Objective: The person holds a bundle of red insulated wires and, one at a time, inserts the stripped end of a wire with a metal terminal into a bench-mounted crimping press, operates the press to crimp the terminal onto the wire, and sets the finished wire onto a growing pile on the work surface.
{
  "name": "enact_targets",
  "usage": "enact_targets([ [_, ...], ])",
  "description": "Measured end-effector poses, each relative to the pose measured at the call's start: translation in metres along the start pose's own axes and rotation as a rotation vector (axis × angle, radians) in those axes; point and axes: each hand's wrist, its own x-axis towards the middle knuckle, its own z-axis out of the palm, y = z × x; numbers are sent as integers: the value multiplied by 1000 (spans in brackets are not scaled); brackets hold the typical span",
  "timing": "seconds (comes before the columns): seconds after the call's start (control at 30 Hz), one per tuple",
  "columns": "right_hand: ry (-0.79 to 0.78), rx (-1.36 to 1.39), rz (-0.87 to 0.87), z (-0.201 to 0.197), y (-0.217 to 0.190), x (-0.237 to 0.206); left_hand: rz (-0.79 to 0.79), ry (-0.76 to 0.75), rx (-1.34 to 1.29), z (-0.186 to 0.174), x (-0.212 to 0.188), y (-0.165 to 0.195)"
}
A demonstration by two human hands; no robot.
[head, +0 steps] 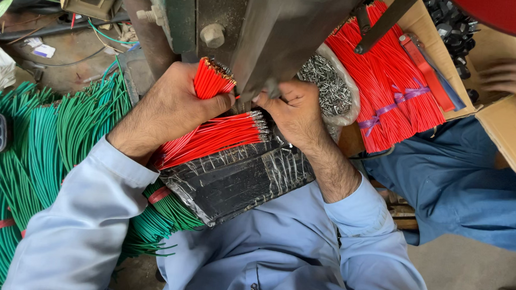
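A: What's closest, right under the camera?

B: The person's pale blue shirt (275,253), both sleeves reaching up to a dark metal machine (277,32).

A: And the big things around?

B: A wide heap of green wires (37,149) on the left, and a bundle of red wires (387,81) tied with purple bands on the right, in a cardboard box (509,136) that another person's hand (515,80) touches.

A: Smaller?

B: A black taped board (238,179) on the lap, with a row of red wires (217,135) lying on it.

A: The hands?

B: The left hand (168,106) is closed tight round a bunch of red wires (211,79), its ends up. The right hand (293,108) sits at the machine's foot, fingers pinched; what they grip is hidden. Behind it lies a bag of small metal pieces (327,86)
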Motion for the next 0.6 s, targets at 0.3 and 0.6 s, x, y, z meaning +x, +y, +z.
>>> enact_targets([
  [0.3,4,105,-21,3,-12,-7,-38,-18,12,-1,-2,3],
  [0.6,-31,-322,-108,-43,-43,-28,83,-42,13,5,-3,5],
])
